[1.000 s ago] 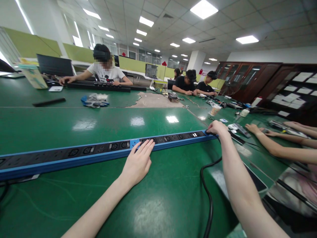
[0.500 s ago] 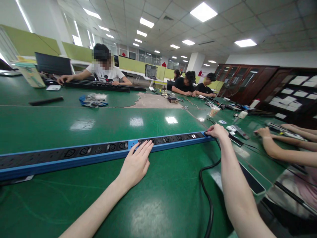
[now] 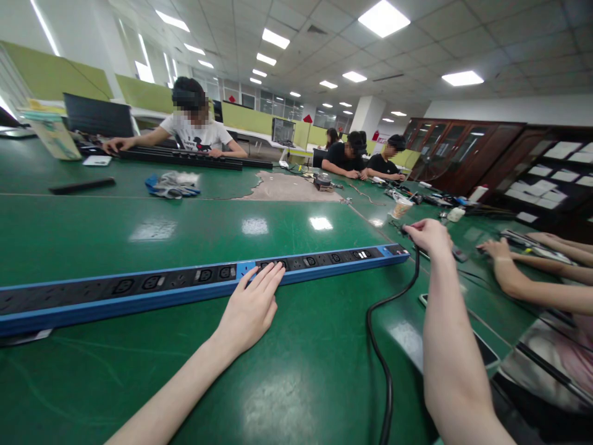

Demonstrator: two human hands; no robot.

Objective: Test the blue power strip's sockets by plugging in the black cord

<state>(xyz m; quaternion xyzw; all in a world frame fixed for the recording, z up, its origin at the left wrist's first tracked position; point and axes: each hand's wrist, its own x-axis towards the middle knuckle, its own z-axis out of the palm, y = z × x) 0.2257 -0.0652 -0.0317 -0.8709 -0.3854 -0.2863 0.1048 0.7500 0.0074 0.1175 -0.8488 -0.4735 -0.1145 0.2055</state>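
A long blue power strip (image 3: 319, 270) with black socket faces lies across the green table. My left hand (image 3: 250, 306) rests flat on its middle sockets, fingers stretched out. Just beyond the strip's right end, my right hand (image 3: 430, 237) is closed in a pinch at the end of a black power cord (image 3: 386, 364). The cord's tip is mostly hidden by my fingers and sits apart from the strip. From my hand the cord hangs down and curves over the table toward me.
A phone (image 3: 484, 349) lies partly behind my right forearm. To the right, a co-worker's hands (image 3: 498, 250) handle parts. Gloves (image 3: 171, 184), a paper cup (image 3: 401, 207) and a dark bar (image 3: 82, 185) lie farther back. Across the table a person (image 3: 199, 133) works at long black strips.
My right hand has lifted up and right, away from the strip's right end, taking the cord end with it. The strip's end is now uncovered. My left hand stays on the strip.
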